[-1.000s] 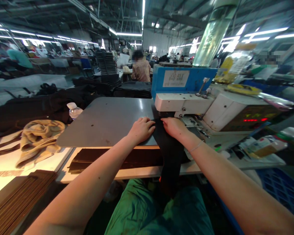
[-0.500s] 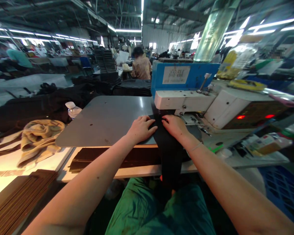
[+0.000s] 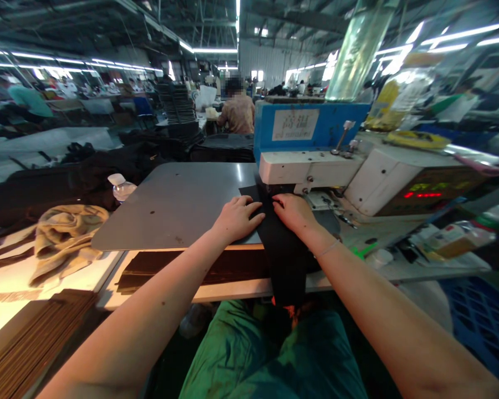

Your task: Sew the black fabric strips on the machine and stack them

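A long black fabric strip (image 3: 285, 255) runs from under the sewing machine head (image 3: 291, 168) down over the table's front edge towards my lap. My left hand (image 3: 238, 218) lies flat with spread fingers at the strip's left side, on the grey metal plate (image 3: 183, 205). On the strip's right side, close to the machine head, my right hand (image 3: 294, 213) has bent fingers, thumb and forefinger closed on the fabric. The needle area is hidden in shadow behind the fingers.
A control box with a lit red display (image 3: 424, 195) stands at the right, near several bottles. At the left are a crumpled tan cloth (image 3: 70, 233), a small plastic bottle (image 3: 122, 188) and stacked brown strips (image 3: 37, 338). Another person (image 3: 237, 111) sits further ahead.
The black strip has shifted away from me: its hanging end is higher, and a far corner now shows beyond my left hand. The display's red lights have changed. My hands stay nearly in place.
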Available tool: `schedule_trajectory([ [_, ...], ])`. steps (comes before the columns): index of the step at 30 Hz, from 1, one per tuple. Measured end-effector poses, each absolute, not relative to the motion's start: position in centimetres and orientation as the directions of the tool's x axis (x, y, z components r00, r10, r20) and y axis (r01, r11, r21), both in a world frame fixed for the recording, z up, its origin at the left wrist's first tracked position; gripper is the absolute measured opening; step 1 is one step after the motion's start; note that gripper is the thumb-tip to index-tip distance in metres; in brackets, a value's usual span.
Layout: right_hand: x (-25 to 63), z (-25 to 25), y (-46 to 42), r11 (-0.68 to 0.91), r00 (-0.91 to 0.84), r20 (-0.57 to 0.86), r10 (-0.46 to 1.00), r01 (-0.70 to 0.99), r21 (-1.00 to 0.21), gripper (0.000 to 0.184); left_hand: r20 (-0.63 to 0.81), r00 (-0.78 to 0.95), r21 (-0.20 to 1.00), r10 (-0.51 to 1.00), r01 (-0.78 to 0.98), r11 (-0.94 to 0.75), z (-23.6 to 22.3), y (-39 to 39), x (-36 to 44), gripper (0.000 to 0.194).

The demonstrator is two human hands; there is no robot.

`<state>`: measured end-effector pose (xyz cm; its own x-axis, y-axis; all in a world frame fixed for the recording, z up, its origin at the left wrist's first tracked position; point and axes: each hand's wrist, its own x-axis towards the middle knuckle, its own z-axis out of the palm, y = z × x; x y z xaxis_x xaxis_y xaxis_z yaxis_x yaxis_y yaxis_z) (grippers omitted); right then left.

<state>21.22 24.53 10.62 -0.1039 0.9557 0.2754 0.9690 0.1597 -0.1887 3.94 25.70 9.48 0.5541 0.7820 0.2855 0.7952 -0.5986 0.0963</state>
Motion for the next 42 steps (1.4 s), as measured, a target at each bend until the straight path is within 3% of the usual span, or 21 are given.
schedule_trajectory([
  [42, 21.15, 10.54, 24.41, 0.151, -0.104, 0.274, 0.956, 0.976, -0.156, 0.03, 0.273, 0.562, 0.12, 0.781, 0.785, -0.608, 9.66, 25.55, 3.87, 0.04],
])
